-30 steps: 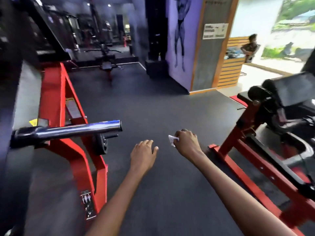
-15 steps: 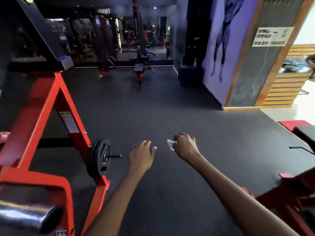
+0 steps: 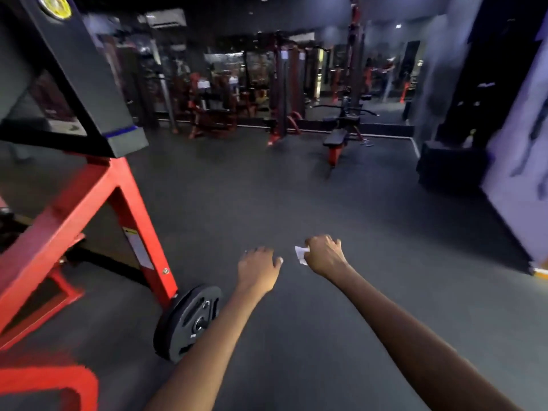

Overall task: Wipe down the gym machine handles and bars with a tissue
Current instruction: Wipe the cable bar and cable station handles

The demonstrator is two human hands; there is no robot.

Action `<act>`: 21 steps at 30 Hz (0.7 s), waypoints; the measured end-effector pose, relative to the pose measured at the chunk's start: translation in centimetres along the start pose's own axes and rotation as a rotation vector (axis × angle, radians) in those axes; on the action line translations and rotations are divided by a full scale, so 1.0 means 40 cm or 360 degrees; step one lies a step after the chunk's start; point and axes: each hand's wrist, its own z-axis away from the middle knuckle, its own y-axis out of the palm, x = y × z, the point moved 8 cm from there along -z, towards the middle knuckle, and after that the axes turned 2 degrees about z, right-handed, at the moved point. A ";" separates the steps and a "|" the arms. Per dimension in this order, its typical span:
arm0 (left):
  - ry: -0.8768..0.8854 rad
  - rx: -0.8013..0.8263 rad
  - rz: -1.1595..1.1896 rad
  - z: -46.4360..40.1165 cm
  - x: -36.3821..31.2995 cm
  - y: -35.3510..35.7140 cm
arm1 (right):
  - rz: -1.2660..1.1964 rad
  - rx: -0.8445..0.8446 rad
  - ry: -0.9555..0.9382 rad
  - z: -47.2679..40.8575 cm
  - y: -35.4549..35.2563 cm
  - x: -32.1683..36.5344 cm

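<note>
Both arms reach forward over the dark gym floor. My right hand [image 3: 324, 256] is curled into a fist and grips a small white tissue [image 3: 302, 255], which sticks out on its left side. A little to the left, my left hand [image 3: 257, 269] hangs with loosely bent fingers and holds nothing. A red machine frame [image 3: 86, 215] with a black slanted upright stands at the left, apart from both hands. No handle or bar is under either hand.
A black weight plate [image 3: 186, 321] hangs low on the red frame, just left of my left forearm. Farther off stand a black bench [image 3: 336, 137] and several red machines in front of mirrors. A purple wall [image 3: 516, 161] runs along the right.
The view has swung left: the chrome bar and the right-hand red machine have left the frame, and the weight plate now sits lower. Both hands keep the same pose.
</note>
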 end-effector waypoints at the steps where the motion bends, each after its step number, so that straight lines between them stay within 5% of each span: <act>1: -0.0058 -0.0001 0.0017 -0.056 0.002 -0.002 | 0.0021 0.0028 -0.0040 -0.071 0.000 -0.003; 21: -0.0806 -0.0172 0.0229 -1.170 0.281 0.036 | -0.0031 0.0129 -0.0728 -1.374 0.125 0.106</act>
